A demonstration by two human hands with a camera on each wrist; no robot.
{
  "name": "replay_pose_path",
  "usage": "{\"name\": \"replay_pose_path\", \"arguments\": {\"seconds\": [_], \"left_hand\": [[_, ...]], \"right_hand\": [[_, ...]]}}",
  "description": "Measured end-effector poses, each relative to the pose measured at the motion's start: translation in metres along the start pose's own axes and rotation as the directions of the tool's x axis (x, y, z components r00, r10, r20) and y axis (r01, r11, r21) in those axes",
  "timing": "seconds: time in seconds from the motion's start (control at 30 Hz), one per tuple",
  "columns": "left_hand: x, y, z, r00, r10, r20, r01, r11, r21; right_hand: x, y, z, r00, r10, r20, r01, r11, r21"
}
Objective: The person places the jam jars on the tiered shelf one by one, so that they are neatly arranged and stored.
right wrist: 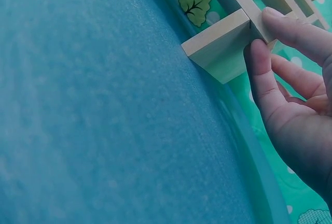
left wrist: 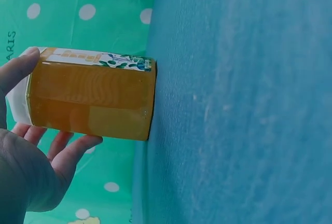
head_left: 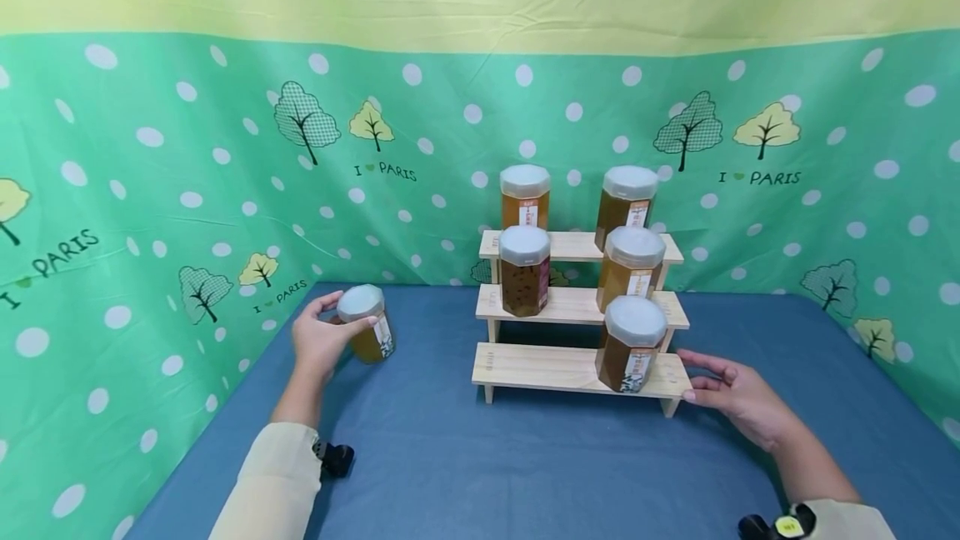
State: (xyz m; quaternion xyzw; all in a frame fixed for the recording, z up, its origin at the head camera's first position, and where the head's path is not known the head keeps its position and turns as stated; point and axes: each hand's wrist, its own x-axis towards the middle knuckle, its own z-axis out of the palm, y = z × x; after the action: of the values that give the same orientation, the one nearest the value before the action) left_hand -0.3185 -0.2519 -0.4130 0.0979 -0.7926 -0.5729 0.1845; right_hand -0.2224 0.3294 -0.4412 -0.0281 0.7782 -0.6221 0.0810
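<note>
My left hand [head_left: 321,336] grips a honey jar [head_left: 372,346] near its white lid, with the thumb on one side and the fingers on the other. The left wrist view shows the jar's amber contents and leafy label [left wrist: 124,60]; its base is right at the blue cloth. At the right, my right hand [head_left: 738,398] holds the end of the lowest step of a three-tier wooden rack [head_left: 536,363]. In the right wrist view, thumb and fingertip [right wrist: 259,53] pinch the board's edge just beside its leg [right wrist: 220,47].
Several similar jars stand on the rack: two on the top step, including a dark amber one [head_left: 625,207], two on the middle, including a speckled one [head_left: 524,282], and a brown one [head_left: 632,348] at the lowest step's right. A green printed curtain [head_left: 420,248] hangs behind the blue-covered table [head_left: 450,473].
</note>
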Motion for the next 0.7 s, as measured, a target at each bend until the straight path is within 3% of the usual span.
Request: {"name": "replay_pose_path", "arguments": {"seconds": [0.7], "left_hand": [[-0.026,0.013,0.006,0.997,0.041,0.059,-0.044,0.998,0.035]], "right_hand": [[0.001,0.000,0.002,1.000,0.016,-0.019,-0.017,1.000,-0.023]]}}
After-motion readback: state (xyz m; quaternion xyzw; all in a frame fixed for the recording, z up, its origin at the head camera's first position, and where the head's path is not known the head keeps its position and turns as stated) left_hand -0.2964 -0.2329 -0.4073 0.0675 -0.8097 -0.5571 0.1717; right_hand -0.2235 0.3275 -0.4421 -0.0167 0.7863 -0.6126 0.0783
